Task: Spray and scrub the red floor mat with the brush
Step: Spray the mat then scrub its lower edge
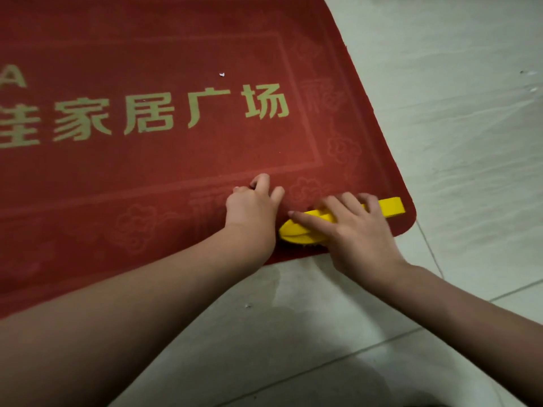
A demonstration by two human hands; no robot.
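Observation:
The red floor mat [164,171] with pale printed characters lies on the tiled floor and fills the upper left of the head view. A yellow scrub brush [299,232] sits bristles-down on the mat's near right corner, its handle pointing right. My right hand [352,230] grips the brush from above, fingers curled over its back. My left hand [252,205] rests on the mat just left of the brush, fingers bent with the tips pressing into the pile. No spray bottle is in view.
Pale floor tiles [470,142] surround the mat on the right and near side. A damp patch [282,289] shows on the tile below the mat's edge. Small white specks [222,74] lie on the mat.

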